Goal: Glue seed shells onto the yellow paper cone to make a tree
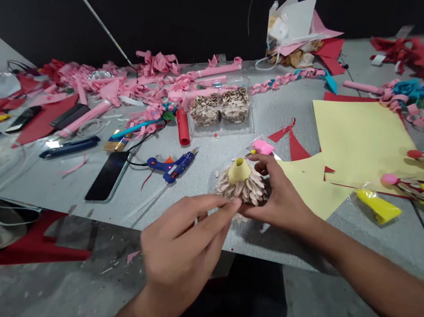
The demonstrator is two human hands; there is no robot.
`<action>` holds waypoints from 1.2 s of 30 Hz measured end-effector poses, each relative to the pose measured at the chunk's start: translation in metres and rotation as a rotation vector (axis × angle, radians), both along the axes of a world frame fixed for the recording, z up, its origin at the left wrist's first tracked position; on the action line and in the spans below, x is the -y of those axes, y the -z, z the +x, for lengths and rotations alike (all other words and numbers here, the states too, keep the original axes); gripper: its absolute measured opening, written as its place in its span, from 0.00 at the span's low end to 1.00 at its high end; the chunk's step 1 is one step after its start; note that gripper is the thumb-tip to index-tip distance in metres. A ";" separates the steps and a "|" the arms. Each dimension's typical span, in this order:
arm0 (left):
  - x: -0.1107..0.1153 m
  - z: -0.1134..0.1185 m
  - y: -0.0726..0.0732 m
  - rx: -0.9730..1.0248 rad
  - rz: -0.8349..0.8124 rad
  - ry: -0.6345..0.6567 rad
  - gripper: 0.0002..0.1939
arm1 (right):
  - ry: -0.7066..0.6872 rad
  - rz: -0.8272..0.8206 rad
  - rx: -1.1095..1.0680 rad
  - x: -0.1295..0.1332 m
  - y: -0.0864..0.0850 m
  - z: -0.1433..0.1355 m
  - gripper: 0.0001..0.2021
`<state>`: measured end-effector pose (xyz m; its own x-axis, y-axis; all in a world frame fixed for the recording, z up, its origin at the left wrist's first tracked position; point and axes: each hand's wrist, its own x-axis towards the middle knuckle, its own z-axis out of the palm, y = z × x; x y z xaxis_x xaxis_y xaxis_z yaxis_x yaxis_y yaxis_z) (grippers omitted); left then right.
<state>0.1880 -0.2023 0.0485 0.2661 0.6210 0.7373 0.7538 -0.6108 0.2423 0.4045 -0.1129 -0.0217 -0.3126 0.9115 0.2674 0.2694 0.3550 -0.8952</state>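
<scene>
The tips of the left hand [184, 246] are pinched together at the near edge of the cone [239, 172]; whether a small piece is held between them cannot be told. By the right hand [285, 196], the cone is gripped from its right side, with the thumb and fingers curved part-open around it. The cone is held upright over the table [193, 215], near its front edge; its lower part is covered in pale, overlapping flakes, and its yellow top is left bare. Behind it, similar flakes are held in a clear tray [220, 110]. To the left, a blue glue gun [172, 167] is laid down, with a phone [107, 175] beyond it. To the right, yellow paper [362, 141] is spread partly over red paper [331, 97], and a yellow packet [378, 206] is placed near its lower corner. Along the back, pink strips [158, 67] are heaped.
</scene>
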 end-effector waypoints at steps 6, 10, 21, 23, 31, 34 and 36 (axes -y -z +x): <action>-0.088 -0.029 -0.055 0.007 0.091 -0.123 0.06 | 0.023 0.014 0.017 -0.001 0.002 0.000 0.48; -0.235 -0.015 -0.068 -0.253 -0.298 -0.222 0.10 | 0.030 0.040 0.027 -0.002 0.003 0.000 0.49; -0.374 0.036 -0.024 -0.768 -0.564 -0.415 0.20 | 0.027 0.039 0.005 -0.004 0.004 -0.003 0.48; -0.377 0.036 -0.022 -0.767 -0.552 -0.417 0.20 | 0.031 0.039 0.005 -0.004 0.005 -0.003 0.48; -0.368 0.026 -0.027 -0.733 -0.511 -0.357 0.21 | 0.021 0.030 0.009 -0.007 0.003 -0.001 0.47; -0.357 0.015 -0.034 -0.679 -0.505 -0.305 0.18 | 0.021 0.026 0.011 -0.008 0.005 0.001 0.47; -0.350 0.009 -0.038 -0.604 -0.530 -0.243 0.17 | 0.020 0.030 0.011 -0.008 0.005 0.001 0.46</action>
<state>0.1973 0.1476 0.0864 0.3358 0.9360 0.1058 0.9419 -0.3339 -0.0359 0.4058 -0.1049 -0.0270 -0.2970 0.9093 0.2914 0.2865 0.3760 -0.8812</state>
